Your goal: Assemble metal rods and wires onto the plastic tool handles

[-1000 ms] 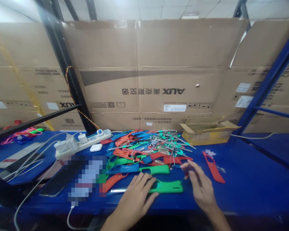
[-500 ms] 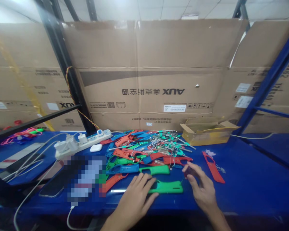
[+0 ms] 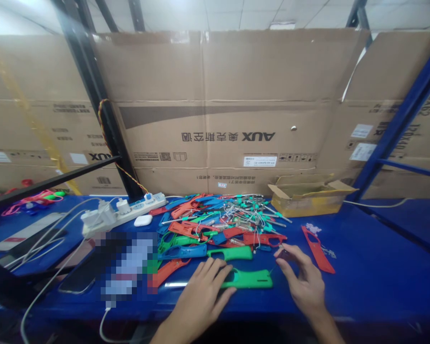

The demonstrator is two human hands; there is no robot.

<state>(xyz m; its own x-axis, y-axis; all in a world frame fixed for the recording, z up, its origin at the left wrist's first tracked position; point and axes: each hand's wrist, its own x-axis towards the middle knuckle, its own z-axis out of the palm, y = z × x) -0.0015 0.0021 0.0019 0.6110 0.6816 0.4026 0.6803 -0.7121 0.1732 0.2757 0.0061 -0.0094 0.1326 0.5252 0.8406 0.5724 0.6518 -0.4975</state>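
Observation:
My left hand is closed on a green long-neck lighter that lies flat on the blue table. The lighter's metal tube sticks out to the left from under the hand. Right of the lighter's handle end, my right hand pinches a small dark piece between thumb and fingers. Its kind is hard to make out. A thin wire seems to show at the handle's tip. Behind both hands lies a heap of orange, blue and green lighter shells. Metal rods with teal ends and white wires lie at its back right.
An open cardboard box stands at the back right. An orange shell lies right of my right hand beside small clear parts. On the left are a power strip, cables, a white earbud case and phones. A cardboard wall rises behind.
My right hand has shifted slightly to the right and down with the small dark piece, a little farther from the lighter. My left hand and the green lighter have stayed in place.

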